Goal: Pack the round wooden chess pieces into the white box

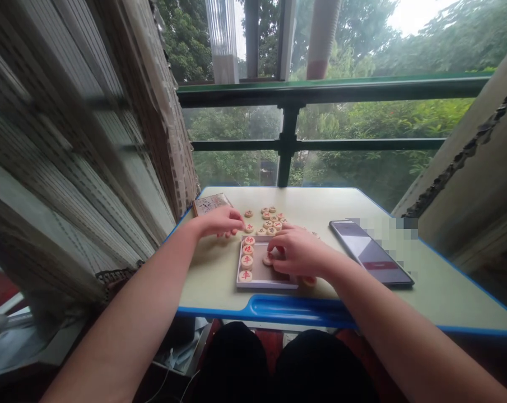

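Note:
A shallow white box (238, 282) sits near the table's front edge, with red-marked Chinese chess pieces (247, 262) in a column along its left side. Inside the box, my right hand (299, 251) has its fingers closed on a round Chinese chess piece (267, 260), partly hidden by the fingertips. My left hand (222, 220) is beyond the box's upper left corner, its fingers loosely curled and apart. Its fingertips are right beside another chess piece (249, 228), whether touching I cannot tell. More loose pieces (268, 224) lie in a cluster behind the box.
A dark-edged phone or tablet (371, 252) lies on the right of the blue-edged table (211, 299). A patterned flat box or lid (212, 202) is at the far left. Another piece (309, 281) lies by the box's right side. Curtains (152, 112) hang close to the table's left.

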Action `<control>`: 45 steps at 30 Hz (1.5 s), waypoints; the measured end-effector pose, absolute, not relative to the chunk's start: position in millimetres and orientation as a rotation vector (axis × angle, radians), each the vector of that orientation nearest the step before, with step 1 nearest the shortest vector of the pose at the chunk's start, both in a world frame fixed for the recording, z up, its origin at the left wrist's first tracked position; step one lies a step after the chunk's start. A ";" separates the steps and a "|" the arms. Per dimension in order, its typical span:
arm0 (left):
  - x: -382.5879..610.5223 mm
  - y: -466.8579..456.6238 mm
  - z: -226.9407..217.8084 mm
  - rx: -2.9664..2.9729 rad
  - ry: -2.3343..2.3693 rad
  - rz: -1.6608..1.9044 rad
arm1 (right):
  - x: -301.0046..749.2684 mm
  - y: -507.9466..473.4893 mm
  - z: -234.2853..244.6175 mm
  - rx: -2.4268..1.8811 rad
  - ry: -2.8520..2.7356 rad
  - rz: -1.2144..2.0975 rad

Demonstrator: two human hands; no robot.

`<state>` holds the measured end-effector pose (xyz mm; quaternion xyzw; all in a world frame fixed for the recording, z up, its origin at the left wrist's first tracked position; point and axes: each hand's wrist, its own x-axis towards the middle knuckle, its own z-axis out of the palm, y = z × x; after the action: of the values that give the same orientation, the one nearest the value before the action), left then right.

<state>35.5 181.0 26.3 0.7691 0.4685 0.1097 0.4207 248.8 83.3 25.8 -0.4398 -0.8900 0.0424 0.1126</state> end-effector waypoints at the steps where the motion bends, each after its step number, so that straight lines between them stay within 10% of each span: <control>1: 34.6 181.3 26.3 1.888 1.169 0.235 | 248.7 83.7 24.7 -1.291 -2.618 0.133; 45: 34.5 184.7 20.9 2.163 1.056 0.115 | 218.9 65.0 23.4 -0.701 -2.604 0.217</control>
<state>34.5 184.7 20.9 0.8383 0.4091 0.0447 0.3576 218.9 65.0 23.4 -0.2529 -0.9398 0.0782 0.2162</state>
